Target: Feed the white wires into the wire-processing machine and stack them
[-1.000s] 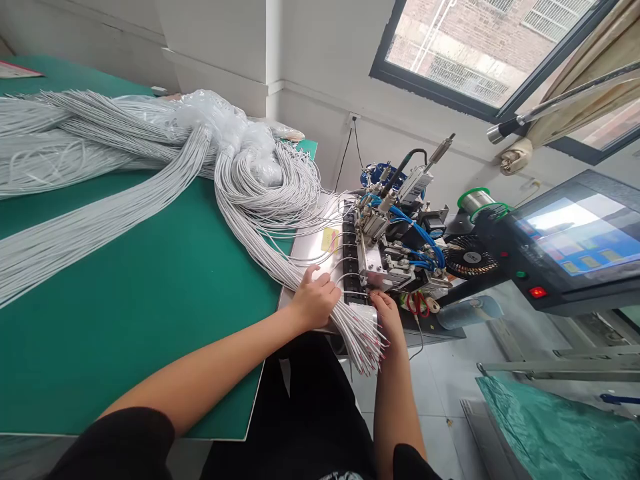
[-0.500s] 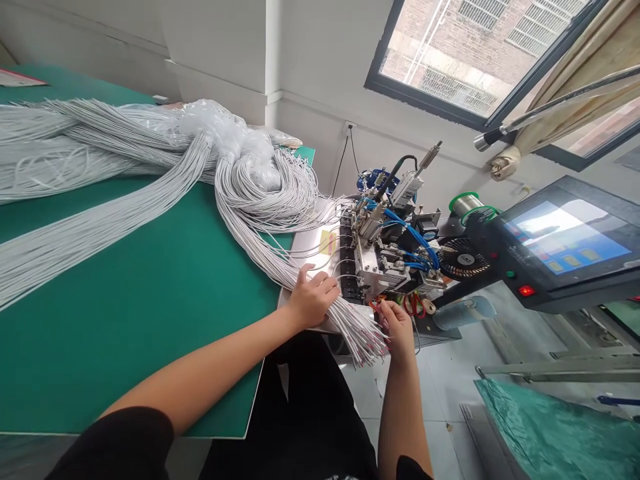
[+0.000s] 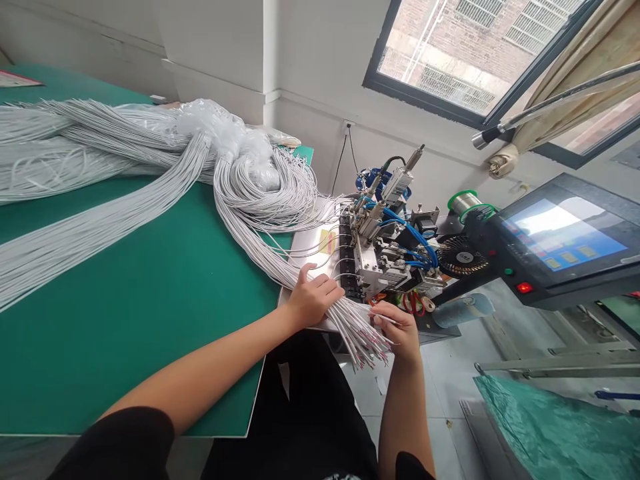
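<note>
A thick bundle of white wires runs down from a coiled heap to loose ends with pinkish-red tips. My left hand is closed over this bundle at the table corner, thumb raised on its far side. Just right of it, my right hand pinches a white wire among the ends; whether it holds more than one is hidden. Beyond both hands stands a bench machine with blue air tubes and a black strip of slots along its front. Several single wires lead from the bundle into that strip.
More wire bundles and clear plastic wrapping lie on the green table. At right are a tilted touchscreen, a black fan, a solder spool and red-handled tools near my right hand.
My right hand has shifted slightly right, its fingers now stretched leftward around a wire. The machine's upper carriage has slid left. My left hand has stayed on the bundle.
</note>
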`<action>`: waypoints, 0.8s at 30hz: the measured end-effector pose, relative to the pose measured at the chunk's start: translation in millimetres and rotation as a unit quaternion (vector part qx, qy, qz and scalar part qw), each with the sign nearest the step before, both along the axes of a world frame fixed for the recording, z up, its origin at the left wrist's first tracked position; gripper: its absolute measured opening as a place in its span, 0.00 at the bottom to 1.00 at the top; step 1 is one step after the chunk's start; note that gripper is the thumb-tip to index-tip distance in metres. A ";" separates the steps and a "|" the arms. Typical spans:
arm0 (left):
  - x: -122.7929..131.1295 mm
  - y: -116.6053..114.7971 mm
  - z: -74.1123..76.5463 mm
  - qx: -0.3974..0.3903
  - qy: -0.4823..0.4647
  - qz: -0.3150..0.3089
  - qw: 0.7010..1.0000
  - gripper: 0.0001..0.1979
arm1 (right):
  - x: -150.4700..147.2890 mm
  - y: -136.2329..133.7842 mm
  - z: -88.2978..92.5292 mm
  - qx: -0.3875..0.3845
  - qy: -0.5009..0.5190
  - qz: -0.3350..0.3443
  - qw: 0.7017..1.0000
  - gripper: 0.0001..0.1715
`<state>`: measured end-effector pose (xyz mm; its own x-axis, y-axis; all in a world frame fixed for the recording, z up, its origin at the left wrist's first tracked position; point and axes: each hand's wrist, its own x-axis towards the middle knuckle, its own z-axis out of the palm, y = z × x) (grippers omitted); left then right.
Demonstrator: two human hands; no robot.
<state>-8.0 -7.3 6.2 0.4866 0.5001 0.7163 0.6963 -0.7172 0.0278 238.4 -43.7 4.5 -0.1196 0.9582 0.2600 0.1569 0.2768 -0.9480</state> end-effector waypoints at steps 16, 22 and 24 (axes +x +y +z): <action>-0.7 3.3 -0.5 0.032 -0.003 -0.041 0.999 0.14 | -12.8 12.1 -17.0 -0.084 0.110 -0.186 0.973 0.16; 0.0 4.0 -3.6 0.020 0.025 -0.036 0.999 0.13 | -26.2 20.6 -17.1 -0.082 0.171 -0.193 0.963 0.19; 0.3 3.8 -3.8 0.012 0.038 -0.033 0.999 0.13 | -26.0 20.8 -14.5 -0.086 0.190 -0.174 0.962 0.18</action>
